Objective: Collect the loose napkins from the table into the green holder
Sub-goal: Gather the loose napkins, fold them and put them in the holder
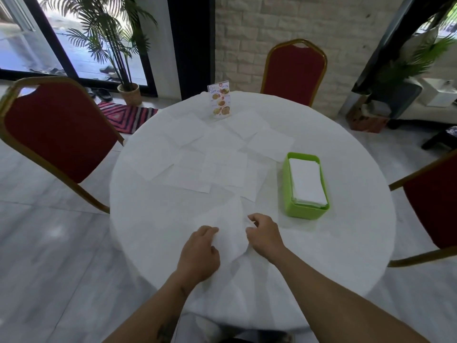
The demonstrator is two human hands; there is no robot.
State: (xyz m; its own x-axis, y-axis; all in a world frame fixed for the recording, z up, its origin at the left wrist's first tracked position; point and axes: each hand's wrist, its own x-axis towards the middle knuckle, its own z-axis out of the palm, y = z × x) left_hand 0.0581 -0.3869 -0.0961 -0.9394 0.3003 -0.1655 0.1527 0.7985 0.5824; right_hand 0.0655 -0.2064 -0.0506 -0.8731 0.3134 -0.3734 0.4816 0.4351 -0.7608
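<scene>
A white napkin [228, 226] is lifted above the near part of the round white table [153, 233]. My left hand [199, 253] grips its left edge and my right hand [264, 237] pinches its right edge. Several loose napkins [190, 178] lie flat and overlapping across the table's middle and far side. The green holder [288, 194] stands to the right of my hands, with a stack of folded white napkins [308, 181] inside it.
A menu card stand [220, 101] is upright at the table's far edge. Red chairs with gold frames stand at the left [57, 129], the far side [294, 73] and the right [430, 201]. A potted palm [129, 92] and a striped mat lie beyond.
</scene>
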